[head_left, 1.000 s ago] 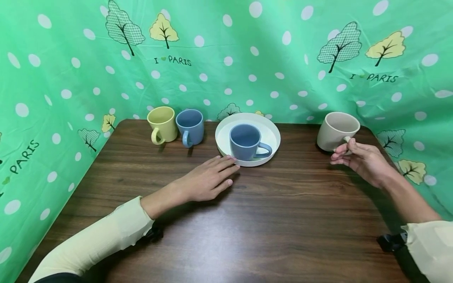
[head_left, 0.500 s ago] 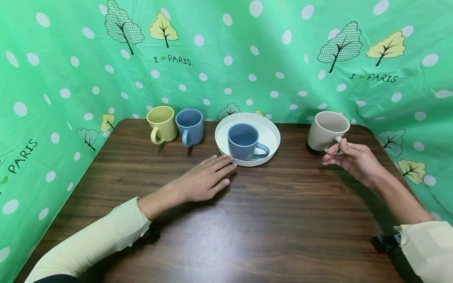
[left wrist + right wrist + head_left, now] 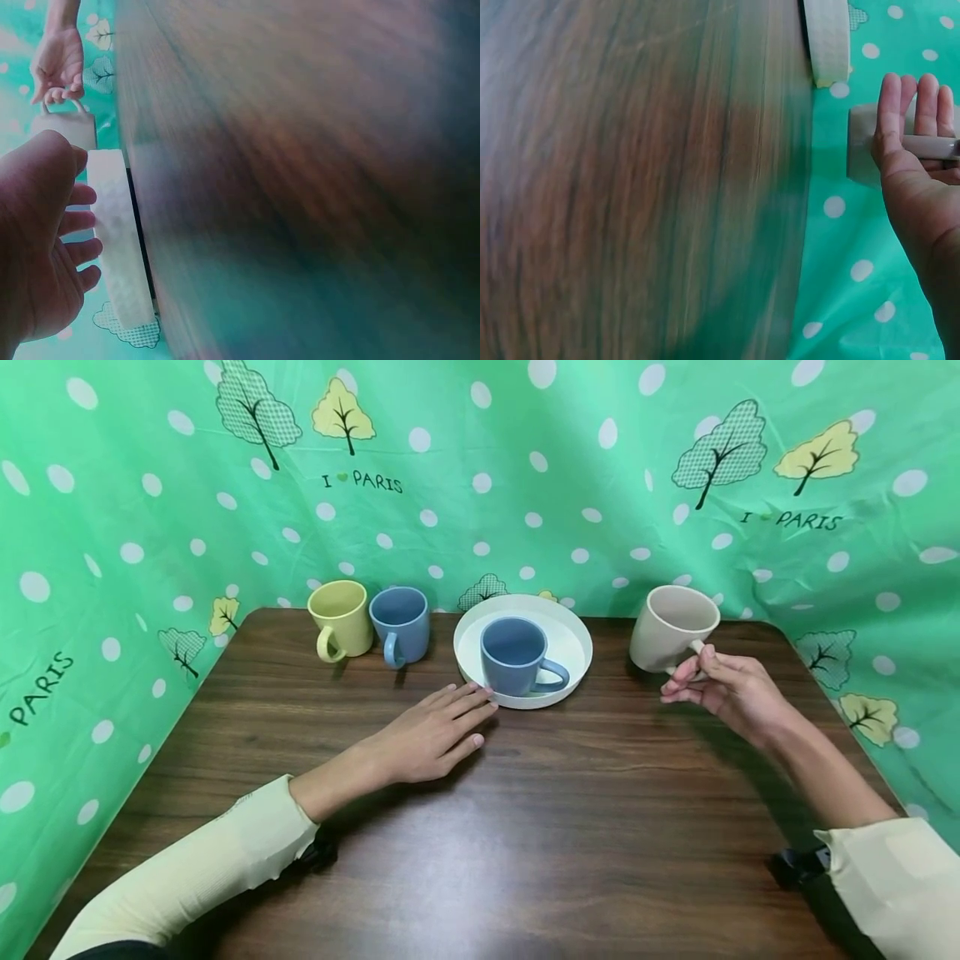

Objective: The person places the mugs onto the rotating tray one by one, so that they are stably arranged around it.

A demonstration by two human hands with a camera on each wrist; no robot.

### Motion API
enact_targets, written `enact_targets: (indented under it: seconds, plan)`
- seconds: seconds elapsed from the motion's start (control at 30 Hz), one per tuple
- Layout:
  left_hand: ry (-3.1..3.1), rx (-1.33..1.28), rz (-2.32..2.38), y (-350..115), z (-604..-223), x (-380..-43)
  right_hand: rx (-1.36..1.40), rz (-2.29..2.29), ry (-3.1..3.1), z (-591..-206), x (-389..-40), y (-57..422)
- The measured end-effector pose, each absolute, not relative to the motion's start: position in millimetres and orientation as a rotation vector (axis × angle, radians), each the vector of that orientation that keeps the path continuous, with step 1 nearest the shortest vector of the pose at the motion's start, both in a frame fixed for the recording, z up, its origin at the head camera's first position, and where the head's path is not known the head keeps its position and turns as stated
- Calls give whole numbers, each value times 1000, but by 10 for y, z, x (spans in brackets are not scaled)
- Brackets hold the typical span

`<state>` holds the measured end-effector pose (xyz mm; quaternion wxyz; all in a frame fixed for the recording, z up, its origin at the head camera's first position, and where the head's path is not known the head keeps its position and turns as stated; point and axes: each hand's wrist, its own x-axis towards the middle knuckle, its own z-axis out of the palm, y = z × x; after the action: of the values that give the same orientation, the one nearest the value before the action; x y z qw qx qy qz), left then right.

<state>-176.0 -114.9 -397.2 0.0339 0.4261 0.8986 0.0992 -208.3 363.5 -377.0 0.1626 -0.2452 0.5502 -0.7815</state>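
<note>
My right hand [image 3: 731,693] grips the handle of a light grey mug [image 3: 671,631], fingers and thumb closed round it. The mug appears slightly raised at the right of the table; the right wrist view shows its wall [image 3: 861,150] apart from the tabletop. At centre, a blue mug [image 3: 513,660] stands on a round white tray [image 3: 573,647] with a raised rim. My left hand [image 3: 435,731] has its fingers extended, with the fingertips touching the tray's near rim. In the left wrist view, those fingers [image 3: 81,221] lie beside the tray's side wall [image 3: 116,232].
A yellow mug [image 3: 341,618] and a second blue mug [image 3: 401,622] stand side by side left of the tray, handles facing forward. The brown wooden table [image 3: 525,827] ends at a green polka-dot cloth [image 3: 480,485] hanging behind it.
My right hand has carried the grey mug leftward, toward the tray. The left hand stays at the tray's rim, and the blue mug remains on the tray.
</note>
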Motion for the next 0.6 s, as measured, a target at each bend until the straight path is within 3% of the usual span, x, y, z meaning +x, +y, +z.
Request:
enact_targets:
  seconds: [0.6]
  plan:
    - [2801,1283,309,-1196,-3982,-1775,-719,-2170,1665,-3652,-2141,3303]
